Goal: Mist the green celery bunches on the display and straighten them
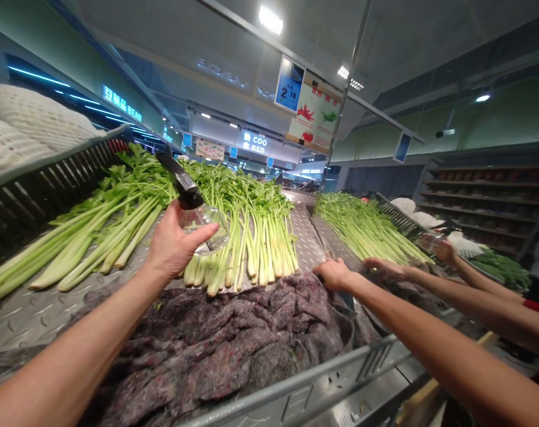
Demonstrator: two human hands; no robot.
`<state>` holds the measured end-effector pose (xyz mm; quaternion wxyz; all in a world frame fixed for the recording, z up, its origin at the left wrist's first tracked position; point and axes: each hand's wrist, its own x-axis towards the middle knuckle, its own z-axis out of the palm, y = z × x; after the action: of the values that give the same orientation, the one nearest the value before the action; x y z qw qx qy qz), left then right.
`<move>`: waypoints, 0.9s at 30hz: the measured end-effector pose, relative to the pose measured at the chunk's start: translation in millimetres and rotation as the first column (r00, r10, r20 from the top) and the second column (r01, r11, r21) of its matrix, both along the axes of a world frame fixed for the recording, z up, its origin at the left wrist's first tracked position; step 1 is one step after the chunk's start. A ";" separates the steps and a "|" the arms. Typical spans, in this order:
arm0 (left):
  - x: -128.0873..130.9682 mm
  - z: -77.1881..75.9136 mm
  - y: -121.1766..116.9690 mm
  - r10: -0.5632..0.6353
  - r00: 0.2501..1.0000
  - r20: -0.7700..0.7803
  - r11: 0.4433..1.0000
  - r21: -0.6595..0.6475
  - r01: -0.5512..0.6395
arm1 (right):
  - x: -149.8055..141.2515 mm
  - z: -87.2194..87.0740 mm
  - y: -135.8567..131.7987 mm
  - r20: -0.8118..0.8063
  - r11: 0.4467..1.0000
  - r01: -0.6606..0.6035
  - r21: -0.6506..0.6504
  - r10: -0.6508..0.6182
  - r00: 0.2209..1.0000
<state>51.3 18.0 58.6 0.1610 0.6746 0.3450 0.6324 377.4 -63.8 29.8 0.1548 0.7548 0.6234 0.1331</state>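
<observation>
My left hand (pixel 174 237) is closed around a clear spray bottle (pixel 211 222) with a black trigger head, held tilted above the celery. Its thumb lies across the front of the bottle. Bunches of celery (pixel 255 237) lie side by side behind it, leaves to the back and pale stalk ends toward me. In front of them spreads a crumpled grey-purple felt blanket (pixel 225 338). At the blanket's far right corner, my right hand (pixel 334 274) has its fingers curled onto the cloth, partly hidden from view.
A mirror panel (pixel 376 178) along the right reflects the celery and arms. White netted produce (pixel 38 118) rests in a black slatted crate (pixel 60 172) at left. The patterned metal shelf (pixel 29 314) ends at a grey front rail (pixel 296 385). Price signs (pixel 290 84) hang above.
</observation>
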 end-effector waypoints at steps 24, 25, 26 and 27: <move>-8.8 -0.7 4.0 -0.055 0.992 0.110 0.998 0.017 0.053 | -11.4 -30.7 -27.9 0.095 0.975 -0.208 -0.073 0.214 0.972; -8.6 -0.6 4.0 -0.061 0.991 0.120 0.998 0.024 0.058 | -11.1 -34.1 -27.2 0.098 0.976 -0.204 -0.072 0.210 0.973; -8.4 -0.6 4.2 -0.067 0.990 0.127 0.997 0.033 0.064 | -10.1 -36.3 -25.5 0.096 0.979 -0.194 -0.062 0.199 0.975; -8.2 -0.5 4.5 -0.068 0.988 0.138 0.997 0.042 0.063 | -8.7 -37.1 -23.1 0.092 0.983 -0.178 -0.051 0.182 0.979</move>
<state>43.1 22.5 58.1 0.1924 0.6428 0.2987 0.6786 368.7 -86.9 -7.3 0.1879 0.6846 0.6836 0.1692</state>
